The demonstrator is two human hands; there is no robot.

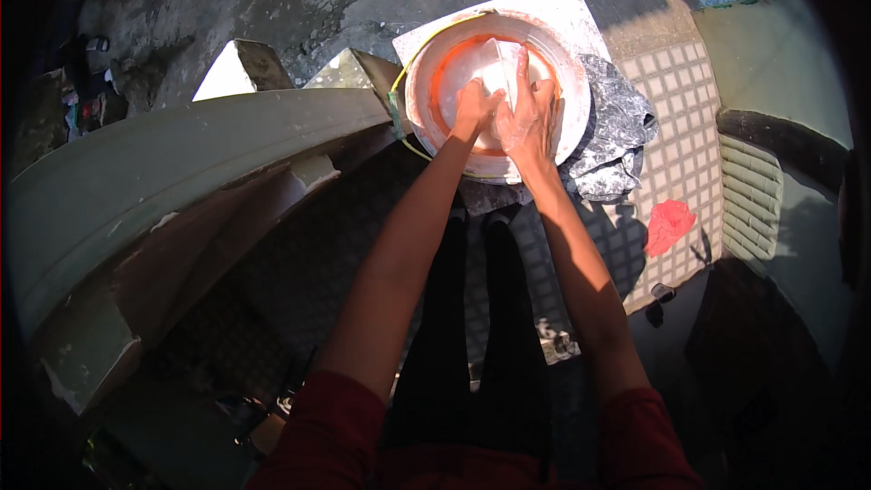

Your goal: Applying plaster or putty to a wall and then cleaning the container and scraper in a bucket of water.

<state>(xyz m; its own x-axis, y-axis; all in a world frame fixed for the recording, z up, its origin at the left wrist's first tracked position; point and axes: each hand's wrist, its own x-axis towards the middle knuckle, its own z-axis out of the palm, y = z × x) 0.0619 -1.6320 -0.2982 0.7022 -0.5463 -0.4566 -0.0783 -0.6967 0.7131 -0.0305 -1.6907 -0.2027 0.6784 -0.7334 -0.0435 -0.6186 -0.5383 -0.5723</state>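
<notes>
Both of my arms reach into a round, white-smeared bucket [573,91] with an orange band inside. A pale, whitish material [460,77] shows within that band; whether it is powder or liquid is unclear. My right hand [529,122] grips a white, flat-sided piece [508,59], one finger stretched along its right side and the thumb low on it. My left hand [475,111] is closed beside the piece's lower left, fingers curled; what lies in them is hidden. White residue coats my right hand. A yellow-green handle [396,95] hangs at the bucket's left.
Under the bucket lies a white board [567,7]. A crumpled grey-black plastic sheet [617,132] touches its right side. Farther right are a red plastic bag [670,225] on patterned tiles [676,100] and a green wall [780,63]. A curved, pale green ledge [209,141] runs along the left.
</notes>
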